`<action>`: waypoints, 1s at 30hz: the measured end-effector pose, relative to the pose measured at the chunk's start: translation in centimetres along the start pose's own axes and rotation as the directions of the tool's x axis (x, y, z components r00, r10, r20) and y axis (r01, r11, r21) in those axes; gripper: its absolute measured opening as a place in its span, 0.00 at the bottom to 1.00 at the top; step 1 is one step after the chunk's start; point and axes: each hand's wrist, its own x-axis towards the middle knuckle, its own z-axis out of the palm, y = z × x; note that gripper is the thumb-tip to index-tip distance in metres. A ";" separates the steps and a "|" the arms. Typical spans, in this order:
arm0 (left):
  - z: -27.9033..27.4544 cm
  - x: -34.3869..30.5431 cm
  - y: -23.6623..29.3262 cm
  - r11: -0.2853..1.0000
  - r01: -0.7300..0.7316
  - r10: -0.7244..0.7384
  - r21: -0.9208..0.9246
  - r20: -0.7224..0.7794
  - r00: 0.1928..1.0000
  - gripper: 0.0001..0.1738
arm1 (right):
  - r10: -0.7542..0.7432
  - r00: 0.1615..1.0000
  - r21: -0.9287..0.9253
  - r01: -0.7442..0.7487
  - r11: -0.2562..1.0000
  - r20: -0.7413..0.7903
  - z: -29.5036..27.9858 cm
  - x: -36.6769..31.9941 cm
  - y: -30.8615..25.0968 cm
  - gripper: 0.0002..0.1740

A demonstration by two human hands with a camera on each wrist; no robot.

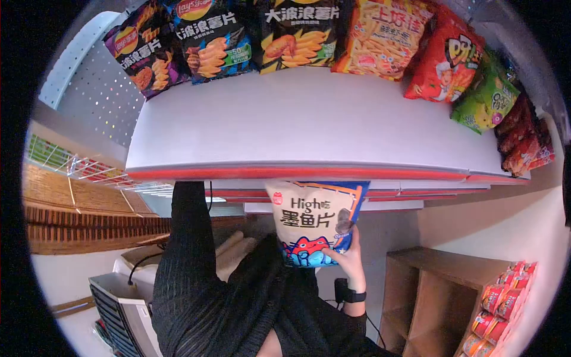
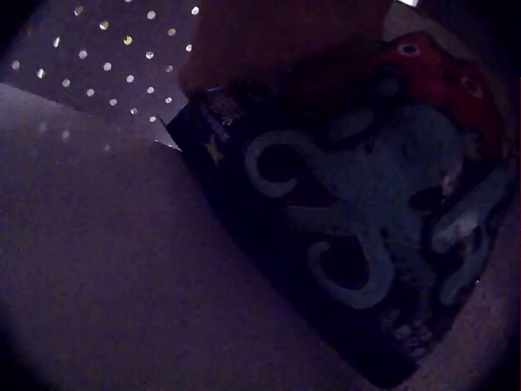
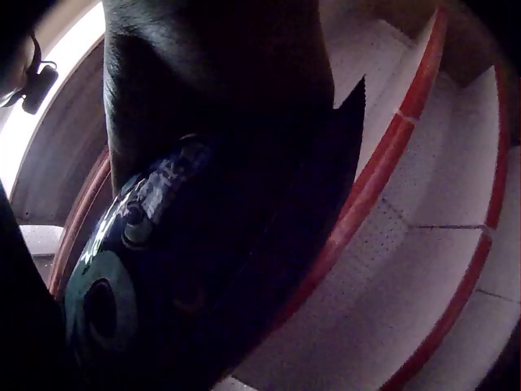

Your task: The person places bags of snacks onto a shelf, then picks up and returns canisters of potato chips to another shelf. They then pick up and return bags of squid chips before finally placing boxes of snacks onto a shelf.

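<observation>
My right hand (image 1: 350, 257) grips a cream and blue snack bag (image 1: 309, 220) by its lower right corner, thumb across the printed front. The bag is upright just below the front edge of the top shelf. In the right wrist view that hand (image 3: 216, 69) meets the dark, glossy back of the bag (image 3: 203, 244). My left arm reaches under the top shelf, which hides the hand in the head view. In the dim left wrist view, my left hand (image 2: 285, 45) holds another snack bag (image 2: 358, 204) with an octopus print, over a white shelf; its fingers are hidden.
Several chip bags (image 1: 300, 35) line the back of the white top shelf (image 1: 309, 125), which has a red front edge (image 1: 297, 172). Lower shelves (image 3: 350, 293) lie beneath. A perforated panel (image 1: 98, 83) and wire rack (image 1: 71, 163) are at left; a wooden cabinet (image 1: 437, 265) with cans stands right.
</observation>
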 end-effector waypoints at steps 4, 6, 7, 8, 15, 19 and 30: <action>0.7 -0.9 0.1 1.000 -0.016 0.015 0.019 0.011 1.000 0.18 | -0.102 0.987 -0.077 0.112 0.991 0.123 3.9 3.7 -0.4 0.55; 1.1 -1.6 0.9 0.999 -0.020 0.019 0.029 0.021 1.000 0.18 | -0.067 0.980 -0.077 0.083 0.994 0.187 6.3 6.0 -2.3 0.57; 1.9 -1.8 1.5 0.999 -0.017 0.016 0.044 0.042 0.999 0.18 | -0.253 0.952 -0.203 0.285 0.937 0.171 7.4 7.3 -1.3 0.54; 2.0 -2.3 1.8 0.999 -0.022 0.020 0.047 0.051 0.998 0.18 | -0.174 0.966 -0.241 0.218 0.946 0.190 8.2 8.0 -2.2 0.49; 2.3 -4.4 2.4 0.999 -0.042 0.039 0.021 0.115 0.993 0.19 | -0.180 0.968 -0.204 0.214 0.955 0.174 12.4 10.2 -5.7 0.32; 2.6 -4.9 2.5 0.998 -0.055 0.057 -0.017 0.152 0.987 0.19 | -0.208 0.974 -0.302 0.225 0.926 0.087 12.9 10.8 -2.7 0.36; 5.8 -15.7 5.0 0.971 -0.209 0.141 0.114 0.431 0.891 0.19 | -0.371 0.920 -0.387 0.299 0.872 -0.127 13.9 9.4 -1.8 0.53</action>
